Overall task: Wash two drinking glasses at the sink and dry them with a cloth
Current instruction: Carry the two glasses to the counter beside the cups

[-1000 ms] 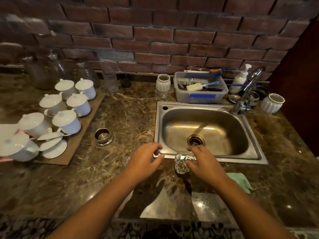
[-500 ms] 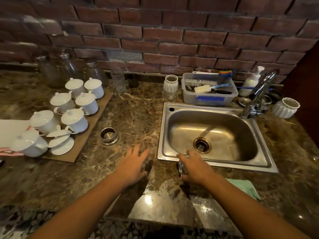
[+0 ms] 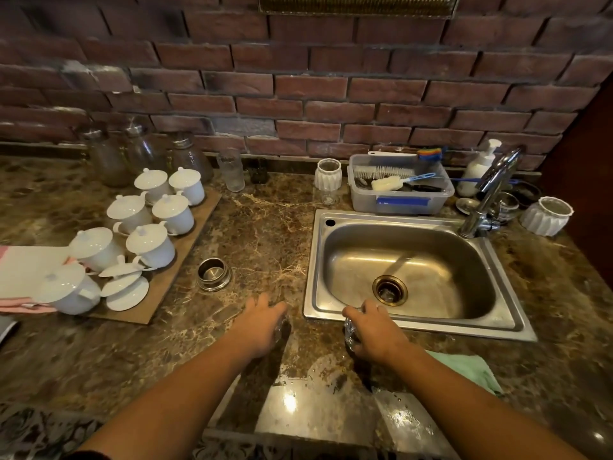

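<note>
Two glasses (image 3: pixel 280 328) (image 3: pixel 349 332), one green cloth (image 3: pixel 471 370)

A small clear drinking glass (image 3: pixel 349 332), gripped by the right hand (image 3: pixel 374 333), is at the steel sink's (image 3: pixel 318 260) front rim. A second clear glass (image 3: pixel 281 327) is half-hidden under the left hand (image 3: pixel 262 323). A green cloth (image 3: pixel 464 370) lies by the desk's front edge.

A dark red brick wall (image 3: pixel 298 78) fills the upper frame with a brass-coloured slatted grille (image 3: pixel 358 3) at the top edge, a dark panel (image 3: pixel 590 161) closes the right side, and a glossy brown veined marble counter (image 3: pixel 265 227) runs below, glare (image 3: pixel 290 403) on its front edge.
</note>
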`<state>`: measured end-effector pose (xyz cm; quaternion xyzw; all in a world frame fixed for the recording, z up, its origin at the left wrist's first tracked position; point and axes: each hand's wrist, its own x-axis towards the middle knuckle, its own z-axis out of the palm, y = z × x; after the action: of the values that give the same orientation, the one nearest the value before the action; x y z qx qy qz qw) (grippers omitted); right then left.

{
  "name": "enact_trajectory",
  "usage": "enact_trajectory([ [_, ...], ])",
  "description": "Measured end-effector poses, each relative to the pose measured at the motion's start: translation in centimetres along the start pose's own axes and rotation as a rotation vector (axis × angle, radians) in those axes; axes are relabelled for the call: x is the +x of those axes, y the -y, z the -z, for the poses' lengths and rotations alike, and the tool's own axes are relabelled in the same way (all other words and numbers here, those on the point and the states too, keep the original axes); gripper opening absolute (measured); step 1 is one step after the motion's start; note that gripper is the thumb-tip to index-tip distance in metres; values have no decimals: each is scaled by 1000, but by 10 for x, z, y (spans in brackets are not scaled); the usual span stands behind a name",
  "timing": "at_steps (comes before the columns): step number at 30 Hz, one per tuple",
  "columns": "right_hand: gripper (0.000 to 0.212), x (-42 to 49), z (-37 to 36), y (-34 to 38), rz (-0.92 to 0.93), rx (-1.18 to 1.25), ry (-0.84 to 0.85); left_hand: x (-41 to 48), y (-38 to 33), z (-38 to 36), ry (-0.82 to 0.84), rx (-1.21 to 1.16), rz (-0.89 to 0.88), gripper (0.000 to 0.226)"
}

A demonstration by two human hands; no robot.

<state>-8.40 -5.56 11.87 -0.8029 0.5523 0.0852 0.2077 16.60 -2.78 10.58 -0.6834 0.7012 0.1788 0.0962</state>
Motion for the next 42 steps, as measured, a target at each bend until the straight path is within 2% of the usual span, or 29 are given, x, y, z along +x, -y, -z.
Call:
enact_trajectory([
  [2, 64, -7, 4, 0, -4, 29, 0, -5, -4, 3, 4, -32, 19, 56],
  [10, 69, -34, 34, 2, 68, 10, 18, -38, -29, 10, 9, -124, 65, 76],
  [17, 70, -33, 32, 30, 213, -20, 18, -89, -18, -1, -163, -255, 202, 87],
  [21, 79, -27, 14, 60, 322, 12, 82, -136, -3, -25, -199, -322, 311, 91],
  [28, 73, -34, -25, 124, 536, -35, 157, -227, 22, -50, -254, -411, 595, 84],
  [35, 67, -65, -54, 194, 667, -59, 167, -295, 62, -77, -310, -417, 661, 83],
  [42, 62, -98, -85, 288, 621, -34, 163, -345, 143, -95, -383, -438, 633, 85],
])
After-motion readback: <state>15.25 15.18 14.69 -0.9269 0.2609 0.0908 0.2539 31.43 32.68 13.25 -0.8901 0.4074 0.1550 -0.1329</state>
